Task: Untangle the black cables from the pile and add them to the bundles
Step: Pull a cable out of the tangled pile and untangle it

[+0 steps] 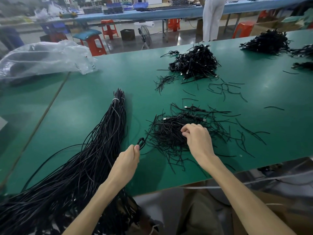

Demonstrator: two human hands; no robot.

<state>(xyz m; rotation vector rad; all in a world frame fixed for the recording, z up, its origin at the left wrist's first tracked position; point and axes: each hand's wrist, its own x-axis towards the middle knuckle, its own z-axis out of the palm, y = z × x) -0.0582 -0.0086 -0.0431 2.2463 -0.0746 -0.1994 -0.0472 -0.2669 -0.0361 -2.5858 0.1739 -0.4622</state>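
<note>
"Where's the pile point(169, 133) lying?"

"Under the right hand point(198, 139), which is pinching strands of it. The left hand point(127, 160) is pinching a cable loop point(142, 142), nearer the bundle point(105, 133) running lengthwise on its left."

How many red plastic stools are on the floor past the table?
4 stools: one with a teal cushion, one behind it, one under the blue bench, one far right. Others may be hidden.

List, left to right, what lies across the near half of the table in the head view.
Tied bundle → left hand pinching a cable loop → right hand picking at the pile → lone strand towards the right edge.
</note>
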